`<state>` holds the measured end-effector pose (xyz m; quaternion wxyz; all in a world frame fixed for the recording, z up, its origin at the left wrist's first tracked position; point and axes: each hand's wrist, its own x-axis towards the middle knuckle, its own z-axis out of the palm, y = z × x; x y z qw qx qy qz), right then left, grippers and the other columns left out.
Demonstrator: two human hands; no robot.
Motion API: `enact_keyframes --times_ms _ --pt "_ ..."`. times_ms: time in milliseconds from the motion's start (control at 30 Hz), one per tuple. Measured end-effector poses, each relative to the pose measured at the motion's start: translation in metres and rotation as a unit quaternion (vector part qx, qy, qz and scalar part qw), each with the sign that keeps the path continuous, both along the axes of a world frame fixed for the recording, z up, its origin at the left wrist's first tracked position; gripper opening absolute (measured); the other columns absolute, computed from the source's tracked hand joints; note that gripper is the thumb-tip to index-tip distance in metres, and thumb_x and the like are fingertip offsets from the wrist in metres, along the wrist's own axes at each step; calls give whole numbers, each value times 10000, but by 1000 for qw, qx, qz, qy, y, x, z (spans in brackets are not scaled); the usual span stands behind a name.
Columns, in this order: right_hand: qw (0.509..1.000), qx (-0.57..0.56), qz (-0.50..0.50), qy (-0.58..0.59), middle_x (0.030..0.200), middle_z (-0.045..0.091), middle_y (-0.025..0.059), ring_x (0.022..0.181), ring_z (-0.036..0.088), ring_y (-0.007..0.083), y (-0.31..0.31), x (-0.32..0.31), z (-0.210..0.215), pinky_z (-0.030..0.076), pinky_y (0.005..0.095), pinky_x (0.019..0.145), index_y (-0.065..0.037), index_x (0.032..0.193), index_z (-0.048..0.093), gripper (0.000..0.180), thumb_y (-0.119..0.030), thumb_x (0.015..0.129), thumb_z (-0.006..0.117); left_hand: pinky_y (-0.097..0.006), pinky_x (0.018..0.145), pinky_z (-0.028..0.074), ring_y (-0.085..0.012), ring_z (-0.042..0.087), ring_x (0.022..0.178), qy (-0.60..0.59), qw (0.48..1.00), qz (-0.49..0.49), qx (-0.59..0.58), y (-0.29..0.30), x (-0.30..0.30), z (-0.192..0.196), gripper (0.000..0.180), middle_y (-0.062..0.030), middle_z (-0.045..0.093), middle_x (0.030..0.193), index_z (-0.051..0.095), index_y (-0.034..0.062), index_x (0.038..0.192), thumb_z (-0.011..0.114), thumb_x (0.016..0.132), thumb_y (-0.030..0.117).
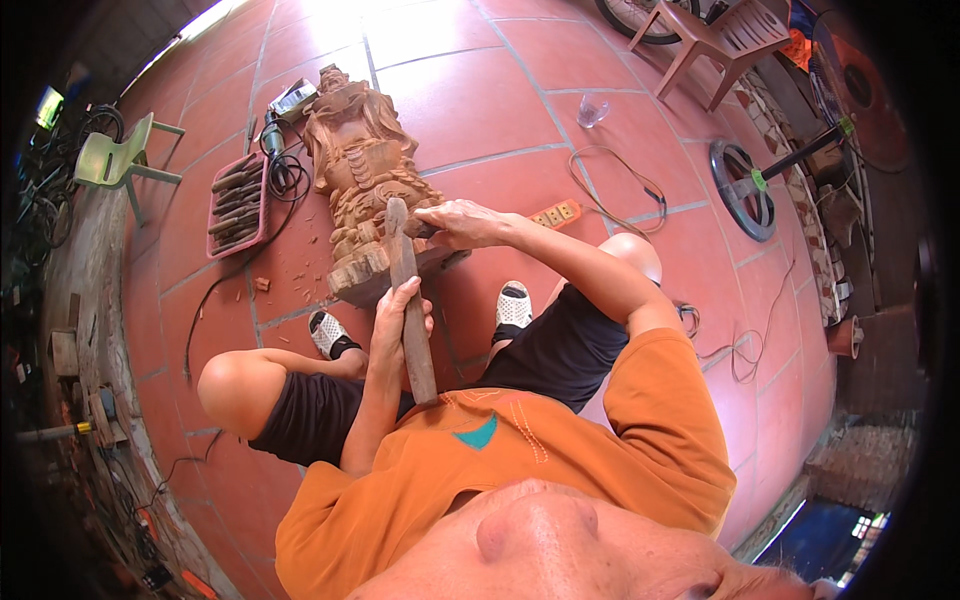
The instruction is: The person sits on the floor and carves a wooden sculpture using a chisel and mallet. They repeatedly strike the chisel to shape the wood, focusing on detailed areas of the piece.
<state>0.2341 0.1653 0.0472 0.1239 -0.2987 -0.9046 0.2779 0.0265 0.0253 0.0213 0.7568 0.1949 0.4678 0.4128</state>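
Observation:
A carved wooden statue (368, 160) lies on the tiled floor in front of me, its flat base toward me. My left hand (402, 312) is wrapped round a long wooden club (412, 335). The club's narrow rounded end is over the carving and its thick end is by my shirt. My right hand (466, 223) reaches to the right side of the statue near its base, fingers curled closed. The club and the fingers hide what it holds, if anything.
Left of the statue are a pink tray (214, 235) of wooden-handled tools, a green power tool (272, 138) with a black cord, and wood chips. A power strip (555, 214), a glass (592, 111) and a round fan base (742, 190) stand right. Chairs flank the floor.

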Motion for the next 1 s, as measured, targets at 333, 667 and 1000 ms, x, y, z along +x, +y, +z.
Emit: enact_keyframes --times_ms 333,667,1000 --pt "1000 8 -10 10 946 638 190 923 640 423 1 0 -7 479 518 751 -37 1123 533 313 -203 911 691 -282 350 489 -189 612 433 -31 1000 6 -2 1 2 4 307 -84 617 671 492 99 1036 695 945 309" --pt "1000 10 -9 15 930 644 190 921 638 430 -1 -1 -7 475 518 749 -41 1104 531 322 -255 922 688 -283 357 491 -186 610 434 -19 1000 7 0 -1 1 3 307 -80 618 672 490 92 1040 689 949 308" --pt "1000 0 -16 -3 942 649 178 918 643 424 -1 -2 -4 481 515 737 -62 1128 539 329 -258 916 696 -281 364 488 -182 609 441 -16 1000 6 -2 -1 3 9 302 -78 615 676 497 104 1027 694 942 317"
